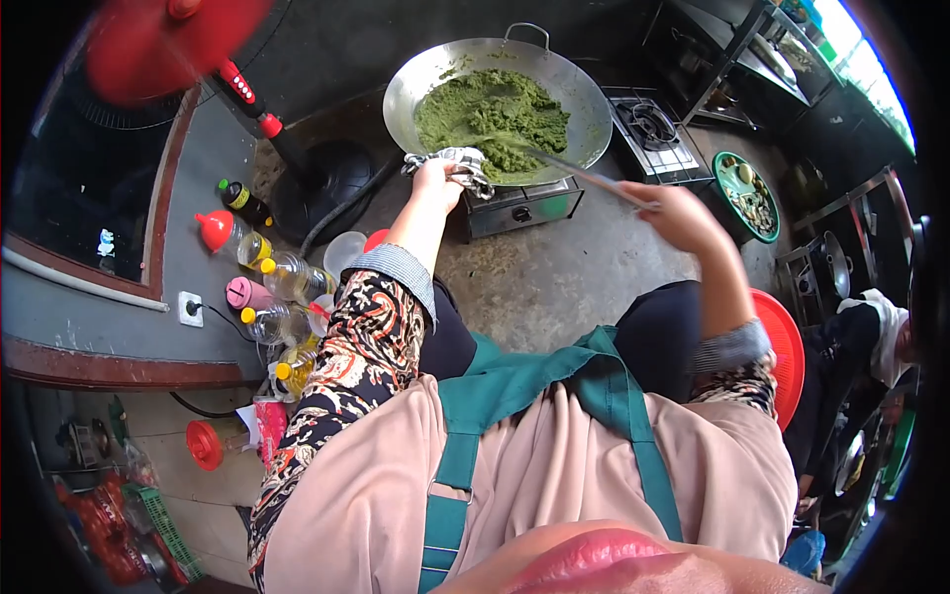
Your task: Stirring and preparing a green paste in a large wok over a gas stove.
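A large metal wok (586,104) rests on a gas stove (523,211) and holds a mass of crumbly green food (505,111). With my left hand (438,185) I grip a checked cloth (464,167) at the wok's near left rim. My right hand (672,215) is closed around the handle of a long metal spatula (586,174), to the right of the wok. The spatula's far end reaches into the green food, where it is blurred and its blade cannot be made out.
A second gas burner (649,126) stands right of the wok, beside a green basin (746,197) of mixed food pieces. Several plastic bottles (286,278) and a red fan (178,44) are on the left. A red basket (779,356) is near my right elbow; a co-worker (839,371) is behind it.
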{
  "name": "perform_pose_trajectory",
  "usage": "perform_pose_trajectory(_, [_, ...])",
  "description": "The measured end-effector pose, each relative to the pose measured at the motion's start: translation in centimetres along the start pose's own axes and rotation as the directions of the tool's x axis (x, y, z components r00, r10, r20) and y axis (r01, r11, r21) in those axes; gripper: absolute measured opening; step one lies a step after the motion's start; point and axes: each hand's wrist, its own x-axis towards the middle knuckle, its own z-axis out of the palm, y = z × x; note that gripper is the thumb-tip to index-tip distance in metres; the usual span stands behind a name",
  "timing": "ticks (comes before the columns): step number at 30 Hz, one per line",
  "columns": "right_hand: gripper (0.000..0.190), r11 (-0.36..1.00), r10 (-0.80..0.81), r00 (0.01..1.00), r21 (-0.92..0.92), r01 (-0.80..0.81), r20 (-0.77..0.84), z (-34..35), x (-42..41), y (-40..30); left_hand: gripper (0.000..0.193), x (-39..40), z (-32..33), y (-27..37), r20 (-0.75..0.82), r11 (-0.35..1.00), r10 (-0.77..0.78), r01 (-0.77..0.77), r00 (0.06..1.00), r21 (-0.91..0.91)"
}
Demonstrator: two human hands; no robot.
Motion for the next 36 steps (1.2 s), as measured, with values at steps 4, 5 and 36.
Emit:
perform_pose_trajectory(4, [0.049, 1.0, 0.019, 0.999, -0.024, -0.018, 0.05, -7.7, -5.1, -0.3, 0.021, -0.4, 0.4, -0.6, 0.027, 1.0, -0.015, 0.015, 1.0, 0.024])
perform_pose_trajectory(5, [0.048, 0.996, 0.079, 0.992, -0.039, -0.075, 0.097, -8.2, -5.6, -1.0, 0.02, -0.4, 0.2, -0.4, 0.05, 0.999, -0.001, -0.002, 0.999, 0.052])
perform_pose_trajectory(36, [0.038, -0.238, 0.372, 0.904, 0.963, -0.127, 0.211, 5.8, -3.4, -9.6, 0.018, -0.1, 0.0, -1.3, 0.008, 0.996, 0.04, -0.041, 0.999, 0.076])
